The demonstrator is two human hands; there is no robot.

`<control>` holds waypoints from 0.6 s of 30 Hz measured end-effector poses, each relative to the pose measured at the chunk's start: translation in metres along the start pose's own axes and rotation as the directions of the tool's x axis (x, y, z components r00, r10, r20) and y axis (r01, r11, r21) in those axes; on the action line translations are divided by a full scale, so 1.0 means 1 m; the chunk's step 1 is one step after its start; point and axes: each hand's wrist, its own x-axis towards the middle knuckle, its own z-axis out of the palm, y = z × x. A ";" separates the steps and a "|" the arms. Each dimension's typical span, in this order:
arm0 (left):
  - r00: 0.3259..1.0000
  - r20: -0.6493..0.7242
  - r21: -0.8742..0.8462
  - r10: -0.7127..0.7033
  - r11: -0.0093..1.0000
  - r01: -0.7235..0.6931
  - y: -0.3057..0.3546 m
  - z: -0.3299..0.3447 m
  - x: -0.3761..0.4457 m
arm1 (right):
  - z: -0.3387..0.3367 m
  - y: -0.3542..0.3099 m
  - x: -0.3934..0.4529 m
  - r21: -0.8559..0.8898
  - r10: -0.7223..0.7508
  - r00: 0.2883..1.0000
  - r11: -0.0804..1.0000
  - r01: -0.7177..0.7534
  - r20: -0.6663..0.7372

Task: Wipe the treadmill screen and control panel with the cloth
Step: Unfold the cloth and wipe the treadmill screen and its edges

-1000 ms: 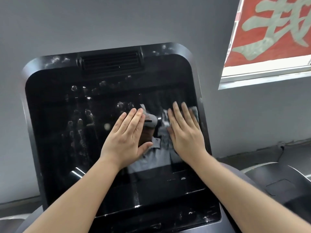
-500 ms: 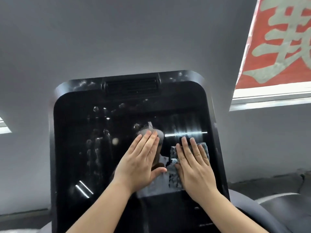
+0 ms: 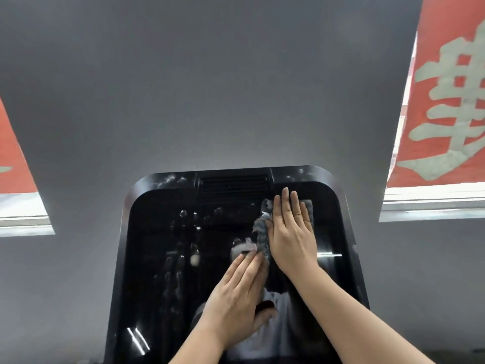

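The treadmill screen (image 3: 183,258) is being shown as a glossy black panel with rounded corners, tilted back, smudgy streaks all over its left half and top edge. A gray-blue cloth (image 3: 261,232) is being pressed flat near the far right corner, bunched up along its left side, just below the vent slot (image 3: 233,185).
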 end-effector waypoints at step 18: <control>0.964 -0.078 0.208 -0.255 0.941 0.266 -0.208 -0.048 -0.087 | 0.006 -0.025 -0.016 0.177 0.293 0.907 0.952 -0.248 -0.303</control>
